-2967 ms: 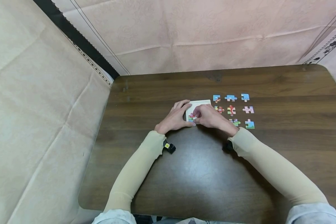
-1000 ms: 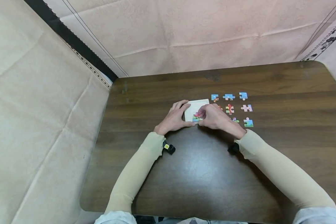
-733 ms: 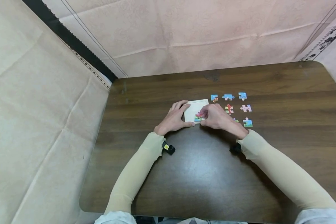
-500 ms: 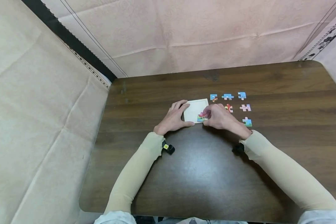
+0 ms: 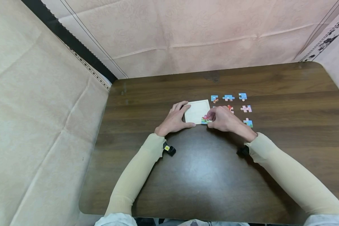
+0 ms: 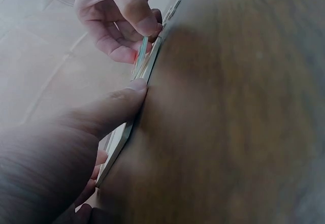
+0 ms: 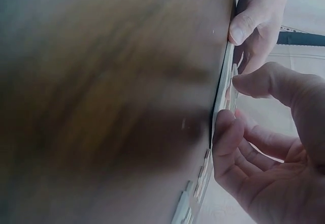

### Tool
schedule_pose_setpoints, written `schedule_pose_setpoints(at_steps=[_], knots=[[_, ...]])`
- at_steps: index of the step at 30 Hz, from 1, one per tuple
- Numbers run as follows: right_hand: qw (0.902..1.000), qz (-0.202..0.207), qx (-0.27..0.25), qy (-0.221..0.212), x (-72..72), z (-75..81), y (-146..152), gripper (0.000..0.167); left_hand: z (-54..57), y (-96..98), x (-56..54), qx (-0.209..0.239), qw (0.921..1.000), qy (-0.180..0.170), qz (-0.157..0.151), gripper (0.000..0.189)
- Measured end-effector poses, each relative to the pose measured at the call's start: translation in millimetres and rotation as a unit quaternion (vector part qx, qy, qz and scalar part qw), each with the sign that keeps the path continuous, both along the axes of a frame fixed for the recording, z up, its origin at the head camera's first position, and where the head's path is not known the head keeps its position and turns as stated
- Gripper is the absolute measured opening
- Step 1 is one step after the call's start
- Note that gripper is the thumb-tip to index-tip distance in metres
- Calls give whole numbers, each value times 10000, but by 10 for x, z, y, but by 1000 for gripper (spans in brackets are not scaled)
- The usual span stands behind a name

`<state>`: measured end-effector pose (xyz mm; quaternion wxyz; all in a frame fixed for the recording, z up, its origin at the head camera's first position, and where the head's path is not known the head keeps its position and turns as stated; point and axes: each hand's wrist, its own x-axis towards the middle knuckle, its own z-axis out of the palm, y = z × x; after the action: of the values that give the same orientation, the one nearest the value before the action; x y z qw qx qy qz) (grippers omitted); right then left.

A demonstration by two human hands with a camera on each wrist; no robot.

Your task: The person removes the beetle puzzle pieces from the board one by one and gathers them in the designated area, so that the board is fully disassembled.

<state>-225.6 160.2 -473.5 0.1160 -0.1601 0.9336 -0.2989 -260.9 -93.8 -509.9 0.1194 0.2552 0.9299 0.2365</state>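
A white puzzle tray [image 5: 196, 110] lies on the brown table. My left hand [image 5: 175, 118] holds it by the left side, thumb on the near edge and fingers toward the far edge. At the tray's near right corner my right hand [image 5: 225, 120] pinches a colourful jigsaw piece [image 5: 205, 121], pink above and green and blue below. In the left wrist view that piece [image 6: 141, 52] stands tilted over the tray's rim [image 6: 119, 138], between thumb and fingers. The right wrist view shows the piece [image 7: 234, 88] edge-on; the right fingers hide part of it.
Several loose jigsaw pieces lie in rows right of the tray, among them a blue one [image 5: 228, 98], a pink one [image 5: 246, 109] and a green-blue one [image 5: 248, 122]. The right hand covers some of them. Pale cloth [image 5: 169, 37] hangs behind the table [image 5: 197, 175].
The right hand has moved rightward with the pinched jigsaw piece, from the tray's near left part to its near right corner. The left hand stays at the tray's left side.
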Motion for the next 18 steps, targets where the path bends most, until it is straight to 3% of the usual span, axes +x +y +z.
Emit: schedule_pose_setpoints(at_steps=[18], knots=[[10000, 57, -2, -17, 24, -3, 32, 23, -1, 0, 17, -7, 10000, 30, 2, 90]])
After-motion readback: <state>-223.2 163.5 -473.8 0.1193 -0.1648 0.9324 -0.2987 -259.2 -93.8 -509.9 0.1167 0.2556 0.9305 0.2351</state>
